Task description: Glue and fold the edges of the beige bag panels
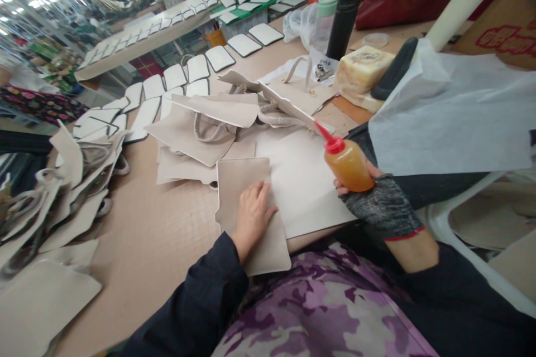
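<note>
My left hand [254, 215] lies flat on a beige bag panel [234, 178], fingers stretched out and thumb apart. A small tab sticks out from the panel's left edge. My right hand [377, 201], in a grey fingerless glove with red trim, is closed around a squeeze bottle [349, 164] of amber liquid. Its red nozzle points up and left, above a white sheet [301, 178] lying beside the panel. Behind the panel, several beige bag pieces with handles [205, 128] are heaped loosely.
More handled bag pieces [71, 189] are piled at the left. White panels with dark edges [196, 70] line the table's far side. A black flask [347, 14], a yellowish block [362, 70] and white paper [452, 117] stand or lie at the right. People work in the background.
</note>
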Demonstrator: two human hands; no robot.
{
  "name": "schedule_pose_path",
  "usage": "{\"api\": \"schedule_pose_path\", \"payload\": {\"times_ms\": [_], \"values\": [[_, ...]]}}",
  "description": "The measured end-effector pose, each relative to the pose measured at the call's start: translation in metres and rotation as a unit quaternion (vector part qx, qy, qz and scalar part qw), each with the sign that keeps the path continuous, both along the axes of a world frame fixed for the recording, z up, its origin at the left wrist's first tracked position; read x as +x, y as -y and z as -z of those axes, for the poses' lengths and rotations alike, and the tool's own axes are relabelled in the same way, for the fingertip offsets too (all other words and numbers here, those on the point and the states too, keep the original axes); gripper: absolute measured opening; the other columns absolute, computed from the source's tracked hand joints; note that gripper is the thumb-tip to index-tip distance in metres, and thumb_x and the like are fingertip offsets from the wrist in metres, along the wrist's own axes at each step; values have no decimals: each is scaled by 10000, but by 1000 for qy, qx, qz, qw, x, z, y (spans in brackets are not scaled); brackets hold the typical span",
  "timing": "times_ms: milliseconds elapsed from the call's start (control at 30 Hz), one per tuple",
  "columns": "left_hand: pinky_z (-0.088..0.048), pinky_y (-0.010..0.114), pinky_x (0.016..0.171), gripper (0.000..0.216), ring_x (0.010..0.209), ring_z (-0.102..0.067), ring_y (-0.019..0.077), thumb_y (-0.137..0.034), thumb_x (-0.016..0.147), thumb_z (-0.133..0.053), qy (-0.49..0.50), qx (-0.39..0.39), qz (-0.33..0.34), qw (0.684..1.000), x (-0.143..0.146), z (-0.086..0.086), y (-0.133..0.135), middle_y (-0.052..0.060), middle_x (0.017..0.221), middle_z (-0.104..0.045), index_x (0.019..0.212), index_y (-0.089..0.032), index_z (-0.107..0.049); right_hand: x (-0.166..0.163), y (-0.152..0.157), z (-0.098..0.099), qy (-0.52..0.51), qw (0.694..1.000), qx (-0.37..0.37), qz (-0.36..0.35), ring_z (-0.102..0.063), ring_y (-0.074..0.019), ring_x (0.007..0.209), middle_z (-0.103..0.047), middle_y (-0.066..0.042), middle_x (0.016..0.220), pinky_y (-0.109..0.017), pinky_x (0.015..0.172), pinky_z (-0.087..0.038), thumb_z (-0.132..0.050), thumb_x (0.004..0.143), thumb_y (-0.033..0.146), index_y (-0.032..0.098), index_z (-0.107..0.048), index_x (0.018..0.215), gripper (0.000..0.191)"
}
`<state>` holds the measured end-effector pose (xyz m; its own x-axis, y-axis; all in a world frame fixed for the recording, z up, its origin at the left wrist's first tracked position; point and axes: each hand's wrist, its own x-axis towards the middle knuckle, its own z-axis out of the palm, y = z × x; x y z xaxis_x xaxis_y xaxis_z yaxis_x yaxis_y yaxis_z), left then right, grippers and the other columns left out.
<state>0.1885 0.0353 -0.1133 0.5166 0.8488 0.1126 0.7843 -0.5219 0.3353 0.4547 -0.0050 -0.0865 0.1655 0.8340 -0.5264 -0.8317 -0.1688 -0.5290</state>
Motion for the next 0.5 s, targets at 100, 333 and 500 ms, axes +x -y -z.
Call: {"api": "schedule_pose_path", "payload": {"times_ms": [100,333,500], "values": [[-334,493,1060,478,1284,-399,317,-199,795,-628,16,73,-48,996,-15,-15,3,172,1347,-481,1254,-168,-499,19,8,3,-37,997,41,59,-596,-165,791,-640,-56,920,-264,684,-492,-563,817,407,210,-625,1040,304],[-456,519,939,672,1111,-564,363,-417,639,-716,187,-115,-343,914,-70,-14,5,163,1169,-619,1221,-147,-513,55,19,12,244,967,43,56,-593,-286,1049,-591,-62,1204,-396,791,-507,-557,781,365,303,-537,1045,271],[-584,354,630,435,783,-682,283,-459,611,-745,330,-285,-381,815,-85,-21,16,63,869,-728,951,-203,-657,72,5,-3,277,952,123,36,-562,-252,1119,-582,-8,1235,-394,881,-487,-580,760,327,320,-538,1080,322]]}}
